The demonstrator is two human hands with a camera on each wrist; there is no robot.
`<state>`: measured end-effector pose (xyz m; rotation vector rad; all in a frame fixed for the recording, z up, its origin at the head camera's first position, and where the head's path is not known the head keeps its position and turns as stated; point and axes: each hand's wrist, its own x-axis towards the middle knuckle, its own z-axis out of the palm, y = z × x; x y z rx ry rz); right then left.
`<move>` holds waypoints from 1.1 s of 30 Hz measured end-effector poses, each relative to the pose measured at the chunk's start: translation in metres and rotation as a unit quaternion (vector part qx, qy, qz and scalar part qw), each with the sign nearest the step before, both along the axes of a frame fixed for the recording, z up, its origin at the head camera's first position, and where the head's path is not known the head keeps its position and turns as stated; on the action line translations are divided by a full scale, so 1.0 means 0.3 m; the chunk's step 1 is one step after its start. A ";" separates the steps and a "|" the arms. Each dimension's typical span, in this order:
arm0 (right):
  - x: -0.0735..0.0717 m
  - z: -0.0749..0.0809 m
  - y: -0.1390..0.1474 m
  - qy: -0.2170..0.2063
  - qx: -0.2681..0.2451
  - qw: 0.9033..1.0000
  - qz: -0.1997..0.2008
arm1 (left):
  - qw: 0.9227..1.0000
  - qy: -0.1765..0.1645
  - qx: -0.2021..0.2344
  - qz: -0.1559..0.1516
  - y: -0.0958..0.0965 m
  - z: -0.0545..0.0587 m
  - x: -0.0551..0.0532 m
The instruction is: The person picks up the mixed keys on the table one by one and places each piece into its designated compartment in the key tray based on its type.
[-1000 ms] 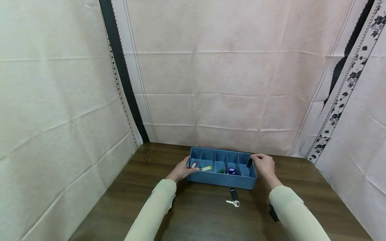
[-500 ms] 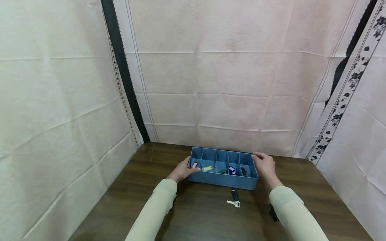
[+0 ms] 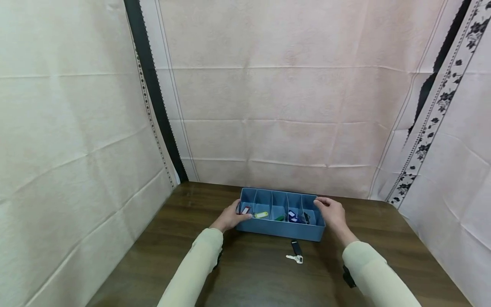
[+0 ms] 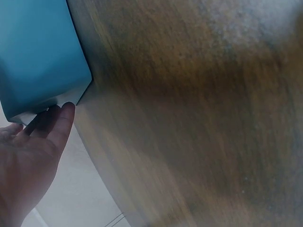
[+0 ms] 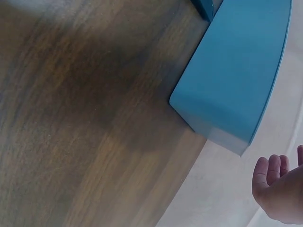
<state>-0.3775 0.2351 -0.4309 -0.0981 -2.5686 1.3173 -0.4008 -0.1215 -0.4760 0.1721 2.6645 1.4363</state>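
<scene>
A blue box (image 3: 281, 231) with several compartments stands on the table. My left hand (image 3: 230, 216) holds its left end, thumb at the front rim and fingers against the end wall. My right hand (image 3: 331, 211) is at the right end, holding nothing; its fingers are loosely bent and stand apart from the wall in the right wrist view. Inside, from left, lie a red-and-white tag (image 3: 246, 210), a yellow tag (image 3: 261, 215), a green tag (image 3: 280, 218), a blue tag (image 3: 293, 216) and a black tag (image 3: 306, 218), each in its own compartment.
In front of the box, a black key tag (image 3: 296, 247) with a silver key (image 3: 297, 259) lies on the brown wooden table (image 3: 253, 273). Pale cloth (image 3: 284, 106) hangs behind the table and along both sides.
The black tag that my right hand pinched over the rightmost compartment has dropped into it. My right fingers have loosened and shifted slightly. The left hand keeps its hold on the box.
</scene>
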 end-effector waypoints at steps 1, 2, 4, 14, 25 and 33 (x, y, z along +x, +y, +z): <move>0.003 -0.001 -0.002 -0.001 -0.001 1.000 0.001 | 1.000 0.000 -0.001 0.001 0.000 0.000 0.000; 0.006 -0.001 -0.004 -0.001 -0.001 1.000 0.004 | 1.000 0.000 -0.003 0.003 0.000 -0.001 -0.001; 0.014 -0.002 -0.009 -0.003 -0.004 1.000 0.008 | 1.000 -0.001 -0.004 0.004 0.000 -0.002 -0.004; 0.059 0.001 -0.025 -0.008 -0.020 0.999 0.026 | 1.000 -0.001 -0.002 0.007 0.003 0.004 0.000; 0.138 -0.020 -0.056 -0.006 -0.027 0.998 0.053 | 1.000 -0.006 -0.013 0.013 0.004 -0.009 -0.010; 0.195 -0.056 -0.066 0.000 -0.021 0.999 0.046 | 1.000 0.000 -0.002 0.005 -0.001 -0.012 -0.008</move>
